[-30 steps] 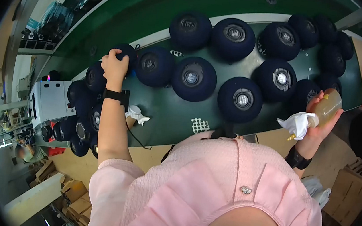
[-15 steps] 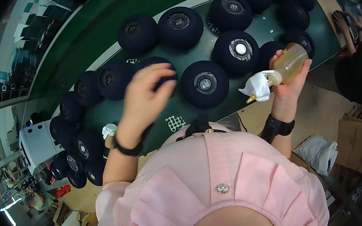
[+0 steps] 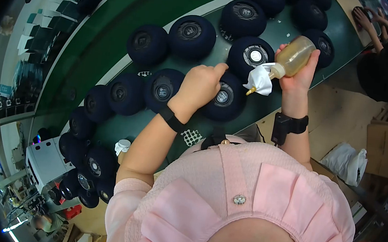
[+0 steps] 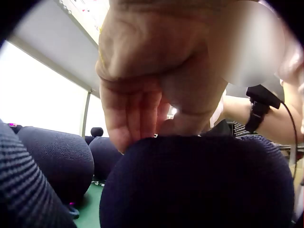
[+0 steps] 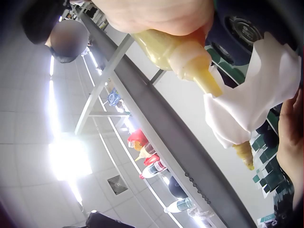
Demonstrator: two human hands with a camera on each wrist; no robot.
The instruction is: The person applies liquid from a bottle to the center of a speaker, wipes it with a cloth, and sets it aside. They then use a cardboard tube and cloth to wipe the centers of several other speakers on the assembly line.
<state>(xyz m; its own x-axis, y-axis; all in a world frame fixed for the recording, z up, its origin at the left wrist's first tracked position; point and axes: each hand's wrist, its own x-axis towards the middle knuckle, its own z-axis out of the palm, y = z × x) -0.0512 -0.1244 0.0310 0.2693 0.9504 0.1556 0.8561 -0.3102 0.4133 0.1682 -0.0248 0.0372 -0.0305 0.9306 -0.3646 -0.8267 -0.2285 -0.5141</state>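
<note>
My left hand [image 3: 197,90] reaches across the bench and grips the top of a round, navy, fabric-covered speaker [image 3: 231,112] with a ringed disc on its upper face. In the left wrist view, the fingers and thumb bend down onto the top of this speaker [image 4: 190,185]. My right hand [image 3: 299,79] holds a translucent squeeze bottle [image 3: 296,56] of yellowish liquid, tilted nozzle down. White cloth [image 3: 262,77] wraps the nozzle, and its yellow tip [image 3: 251,90] pokes out. In the right wrist view, the bottle [image 5: 159,47] emerges from under the palm.
Several more navy speakers [image 3: 147,44] line the green bench [image 3: 162,148]. A perforated white piece [image 3: 191,137] and a white-topped jar [image 3: 123,146] sit near the front edge. At left stands a grey machine [image 3: 46,161]. Another person's arms [image 3: 368,28] appear far right.
My left hand has left a speaker at far left, swung right over the bench, and come down on another speaker. The bottle in my right hand has shifted left in the head view.
</note>
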